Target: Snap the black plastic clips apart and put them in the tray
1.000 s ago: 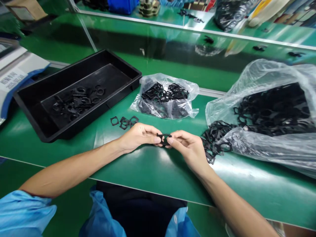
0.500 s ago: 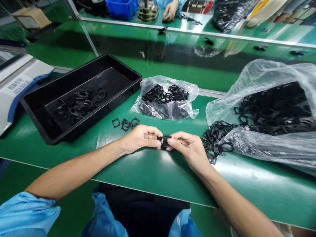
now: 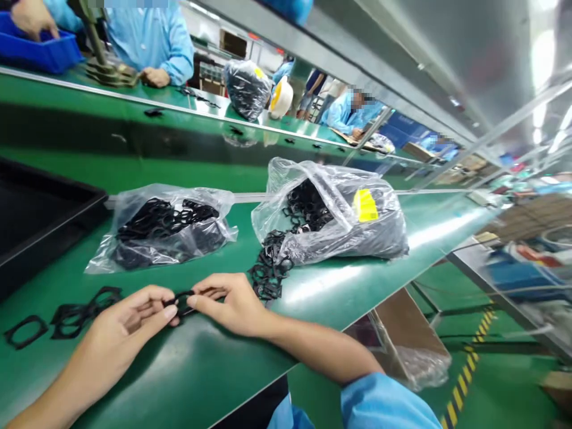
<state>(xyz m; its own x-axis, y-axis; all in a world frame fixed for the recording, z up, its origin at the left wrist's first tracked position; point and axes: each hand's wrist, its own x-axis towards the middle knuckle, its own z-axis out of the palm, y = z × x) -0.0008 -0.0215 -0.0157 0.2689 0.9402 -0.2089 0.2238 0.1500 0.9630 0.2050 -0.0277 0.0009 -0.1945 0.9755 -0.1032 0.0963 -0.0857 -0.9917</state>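
Note:
A small black ring-shaped part point(image 3: 184, 302) is held just above the green table between my two hands. My left hand point(image 3: 138, 319) pinches its left side with thumb and fingers. On its right side, my right hand point(image 3: 230, 304) grips it the same way. Fingertips hide part of the ring. Several loose black frames point(image 3: 74, 316) with round openings lie to the left, partly behind my left hand. Beyond my right hand, a heap of similar black parts point(image 3: 270, 268) spills onto the table.
A clear bag point(image 3: 156, 250) of black parts lies behind my hands. A larger bag point(image 3: 357, 238) with a yellow label sits right of it. The black tray point(image 3: 53, 232) stands at the left edge. Across a clear panel, co-workers in blue point(image 3: 147, 39) sit at another bench.
My view has swung to the right and up, so the bags and hands appear further left. Both hands still hold the black ring-shaped part.

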